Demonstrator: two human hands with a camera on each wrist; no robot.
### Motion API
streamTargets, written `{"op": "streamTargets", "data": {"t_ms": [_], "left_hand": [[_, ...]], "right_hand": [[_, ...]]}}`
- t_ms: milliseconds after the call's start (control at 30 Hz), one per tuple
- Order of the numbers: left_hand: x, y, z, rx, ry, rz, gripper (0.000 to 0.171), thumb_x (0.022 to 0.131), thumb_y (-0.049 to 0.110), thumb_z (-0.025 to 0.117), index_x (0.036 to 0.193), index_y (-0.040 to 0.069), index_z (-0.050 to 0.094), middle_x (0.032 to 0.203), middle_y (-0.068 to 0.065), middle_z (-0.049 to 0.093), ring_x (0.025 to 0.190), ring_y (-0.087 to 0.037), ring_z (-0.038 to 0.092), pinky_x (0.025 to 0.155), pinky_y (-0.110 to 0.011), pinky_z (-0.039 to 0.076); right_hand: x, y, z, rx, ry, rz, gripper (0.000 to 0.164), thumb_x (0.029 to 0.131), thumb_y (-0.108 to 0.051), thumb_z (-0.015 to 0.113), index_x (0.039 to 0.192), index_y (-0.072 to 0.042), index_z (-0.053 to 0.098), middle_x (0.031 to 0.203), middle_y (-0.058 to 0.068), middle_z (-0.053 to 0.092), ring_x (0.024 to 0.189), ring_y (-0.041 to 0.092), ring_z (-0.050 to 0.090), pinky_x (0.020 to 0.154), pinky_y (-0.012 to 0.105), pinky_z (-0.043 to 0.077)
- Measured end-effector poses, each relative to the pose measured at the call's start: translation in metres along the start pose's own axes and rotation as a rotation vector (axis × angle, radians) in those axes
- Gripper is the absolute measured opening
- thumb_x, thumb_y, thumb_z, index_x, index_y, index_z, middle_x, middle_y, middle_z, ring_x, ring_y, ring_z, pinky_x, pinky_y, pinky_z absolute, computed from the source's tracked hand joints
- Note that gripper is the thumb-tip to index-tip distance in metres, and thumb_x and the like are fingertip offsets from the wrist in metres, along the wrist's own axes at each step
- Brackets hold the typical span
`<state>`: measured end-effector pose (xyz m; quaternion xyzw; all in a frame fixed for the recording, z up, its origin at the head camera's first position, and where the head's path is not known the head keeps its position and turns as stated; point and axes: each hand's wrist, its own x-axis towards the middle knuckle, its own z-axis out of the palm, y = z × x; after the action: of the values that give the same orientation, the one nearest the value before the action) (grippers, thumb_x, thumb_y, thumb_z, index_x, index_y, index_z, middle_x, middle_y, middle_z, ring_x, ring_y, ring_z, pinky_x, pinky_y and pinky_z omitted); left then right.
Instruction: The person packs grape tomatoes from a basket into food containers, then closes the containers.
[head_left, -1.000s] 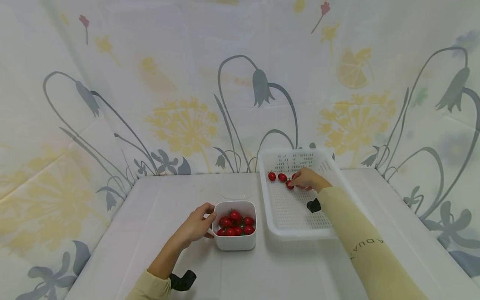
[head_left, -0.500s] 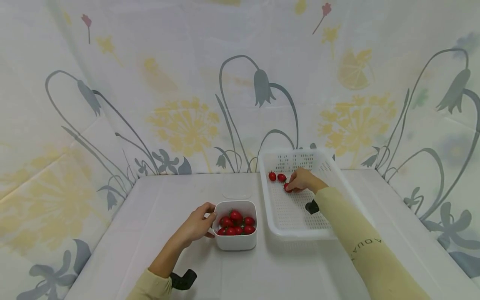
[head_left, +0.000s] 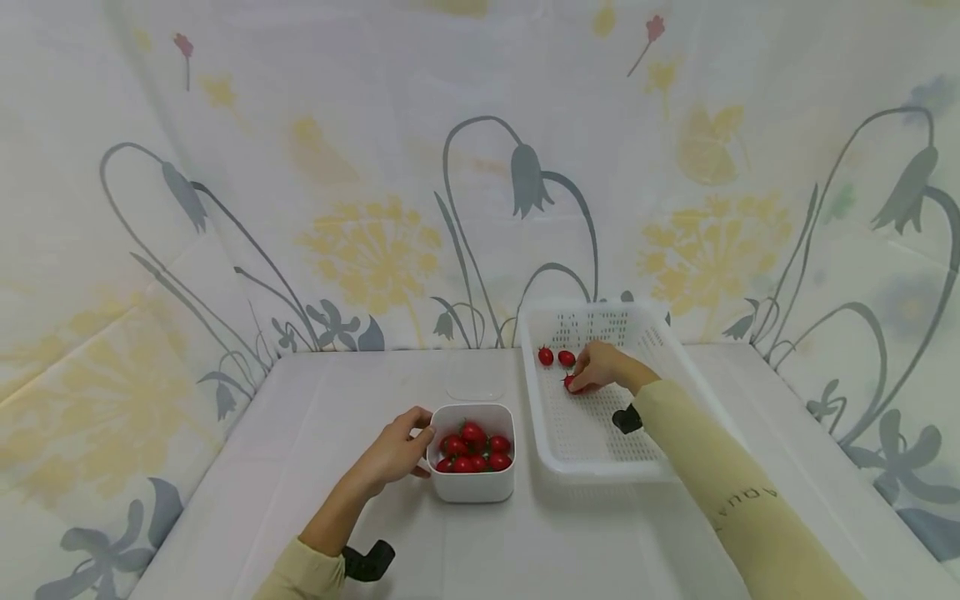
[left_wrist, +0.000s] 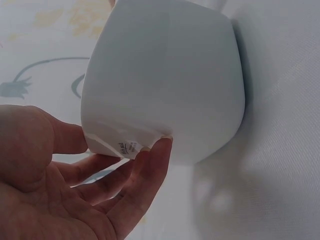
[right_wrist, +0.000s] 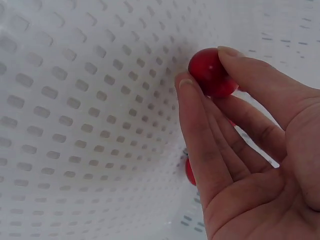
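Note:
A small white square box [head_left: 474,490] stands on the table with several cherry tomatoes [head_left: 472,432] inside. My left hand [head_left: 397,447] grips its left side at the rim. The left wrist view shows the thumb at the rim and the fingertips against the outer wall [left_wrist: 165,70], beside a small label. Over the white perforated basket [head_left: 585,437] on the right, my right hand [head_left: 613,367] pinches one red cherry tomato [right_wrist: 212,72] between thumb and fingers. Two more tomatoes [head_left: 556,357] lie behind it near the basket's back left.
A round, nearly clear lid-like outline [head_left: 475,390] lies on the table behind the box. Cloth with a flower print [head_left: 375,125] hangs behind and at both sides of the white table [head_left: 352,375]. The basket's raised rim runs between box and right hand.
My right hand has taken a cherry tomato into its pinch and drawn it slightly left and toward me, away from the other two. My left hand stays on the box.

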<state>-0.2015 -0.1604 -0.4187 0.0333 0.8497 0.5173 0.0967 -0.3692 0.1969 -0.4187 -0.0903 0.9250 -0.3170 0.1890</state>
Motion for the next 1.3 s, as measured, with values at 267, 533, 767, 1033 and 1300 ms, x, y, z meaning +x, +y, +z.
{"op": "streamTargets", "data": {"t_ms": [267,533,767,1033,1300], "left_hand": [[-0.001,0.001,0.001,0.004,0.001,-0.007,0.024,0.106,0.010,0.051,0.126,0.000,0.058,0.132,-0.020,0.058,0.094,-0.031,0.063,0.064,-0.040,0.064],[-0.001,-0.001,0.001,0.001,0.002,-0.006,0.024,0.106,0.011,0.052,0.126,0.001,0.058,0.132,-0.019,0.059,0.094,-0.030,0.064,0.064,-0.039,0.064],[-0.001,0.001,0.001,-0.004,0.002,-0.002,0.023,0.106,0.010,0.051,0.125,0.001,0.058,0.131,-0.019,0.059,0.092,-0.031,0.063,0.064,-0.040,0.064],[-0.001,0.003,0.001,-0.001,0.005,-0.005,0.023,0.106,0.010,0.051,0.126,0.000,0.058,0.132,-0.020,0.059,0.094,-0.032,0.065,0.065,-0.041,0.065],[0.000,0.002,0.003,-0.005,0.008,-0.006,0.023,0.106,0.010,0.051,0.125,0.000,0.058,0.132,-0.020,0.059,0.093,-0.032,0.065,0.065,-0.042,0.065]], "right_hand": [[-0.012,-0.003,-0.001,0.094,-0.045,-0.086,0.015,0.088,-0.008,0.078,0.093,0.004,0.071,0.091,0.014,0.073,0.076,0.018,0.075,0.076,0.033,0.064],[-0.026,-0.015,0.001,0.099,-0.058,-0.129,0.017,0.088,-0.009,0.079,0.096,0.004,0.073,0.090,0.011,0.073,0.077,0.019,0.074,0.077,0.033,0.064],[-0.038,-0.026,0.000,0.121,-0.083,-0.183,0.015,0.087,-0.009,0.079,0.095,0.003,0.074,0.086,0.009,0.074,0.077,0.018,0.073,0.076,0.032,0.064],[-0.052,-0.038,-0.001,0.141,-0.103,-0.227,0.014,0.088,-0.007,0.078,0.094,0.004,0.074,0.085,0.009,0.074,0.077,0.021,0.073,0.077,0.034,0.064],[-0.064,-0.044,0.001,0.170,-0.128,-0.247,0.015,0.089,-0.007,0.077,0.097,0.005,0.074,0.087,0.010,0.075,0.082,0.027,0.074,0.080,0.036,0.064]]}}
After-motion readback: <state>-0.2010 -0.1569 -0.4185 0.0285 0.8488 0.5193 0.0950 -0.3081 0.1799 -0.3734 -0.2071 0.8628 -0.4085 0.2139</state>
